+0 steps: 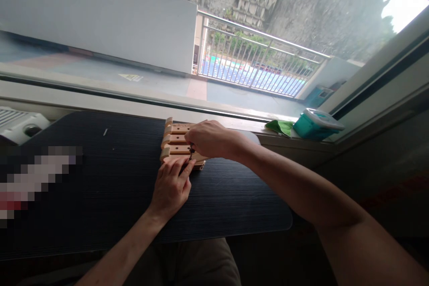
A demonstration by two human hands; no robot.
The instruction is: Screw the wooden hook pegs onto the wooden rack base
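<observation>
A small wooden piece [175, 140] made of several light slats with holes lies on a dark ribbed mat [100, 178] near the window sill. My left hand [171, 185] rests flat on the mat, fingers stretched out, fingertips pressing the near edge of the wood. My right hand [209, 139] lies over the right end of the wood, fingers pinched on a small dark tool or screw [191, 149] that points down at a slat. What the dark thing is I cannot make out.
A teal box with a white lid [317, 125] and a green cloth [280, 127] sit on the sill at right. A white device [20, 125] stands at far left. A blurred patch [33, 178] covers part of the mat. Behind is a large window [214, 31].
</observation>
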